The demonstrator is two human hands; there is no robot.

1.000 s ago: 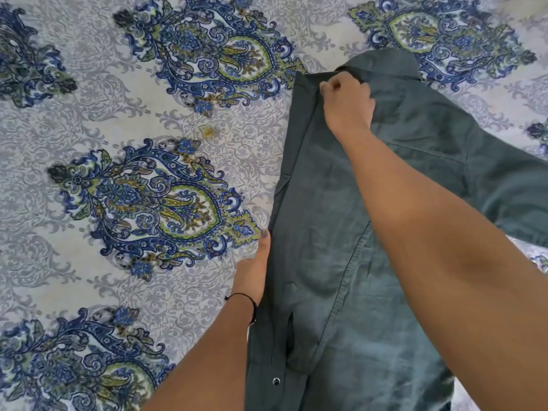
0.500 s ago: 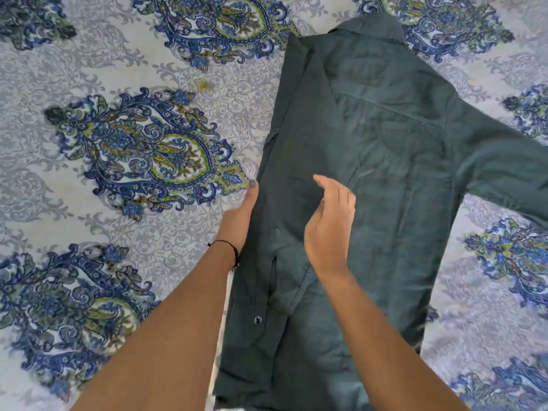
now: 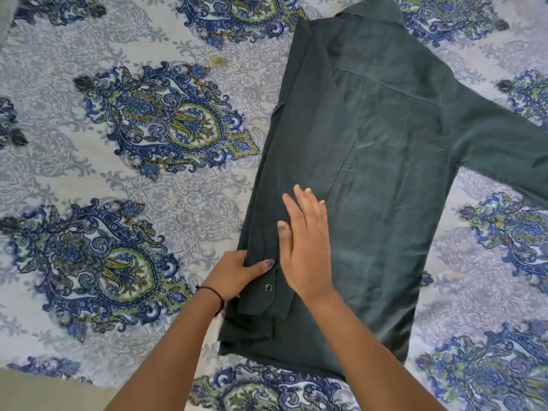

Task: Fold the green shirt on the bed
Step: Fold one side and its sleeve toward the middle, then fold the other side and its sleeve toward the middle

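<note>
The dark green shirt (image 3: pixel 385 173) lies back-up on the bed, collar at the top. Its left side is folded in over the back, and its right sleeve stretches out to the right edge of the view. My left hand (image 3: pixel 237 274) pinches the folded left edge near the hem, thumb on top beside a metal snap button. My right hand (image 3: pixel 305 244) lies flat on the folded panel with straight fingers, pressing the cloth just right of the left hand.
The bed carries a grey-white bedsheet (image 3: pixel 133 179) with blue and green paisley medallions, spread out all around the shirt. The bed's near edge and a strip of beige floor (image 3: pixel 44 393) show at the bottom left.
My right hand left the collar, came down the shirt and now lies flat near the hem. My left hand slid down the folded edge and pinched it. The view shifted toward the hem.
</note>
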